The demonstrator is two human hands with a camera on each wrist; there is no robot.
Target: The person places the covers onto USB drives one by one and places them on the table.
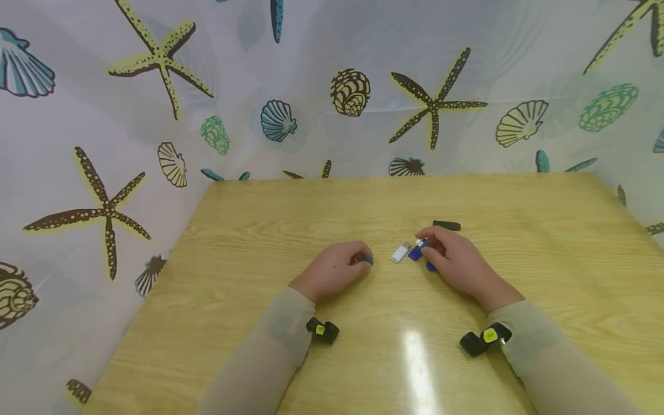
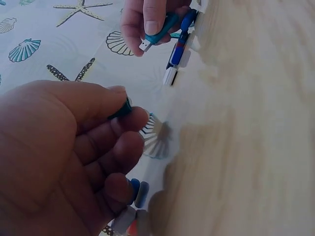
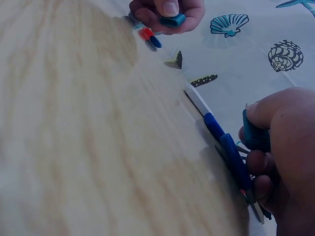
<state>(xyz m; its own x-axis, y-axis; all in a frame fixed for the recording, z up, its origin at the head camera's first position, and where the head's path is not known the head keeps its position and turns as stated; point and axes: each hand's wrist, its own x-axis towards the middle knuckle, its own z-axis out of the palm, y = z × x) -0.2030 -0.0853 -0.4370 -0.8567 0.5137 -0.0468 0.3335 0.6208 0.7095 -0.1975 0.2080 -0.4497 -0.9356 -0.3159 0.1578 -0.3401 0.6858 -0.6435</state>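
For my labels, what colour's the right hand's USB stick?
Teal USB stick, clearest in the left wrist view.

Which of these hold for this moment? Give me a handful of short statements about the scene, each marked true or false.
1. The right hand pinches a teal USB stick with its metal plug bare. True.
2. The left hand pinches a teal cap. True.
3. The teal cap is fitted on the teal USB stick. False: they are apart, one in each hand.
4. The white USB stick lies on the table between the hands. True.
5. The two hands touch each other. False: there is a gap between them.
6. The table top is plain white. False: it is wood-grained.
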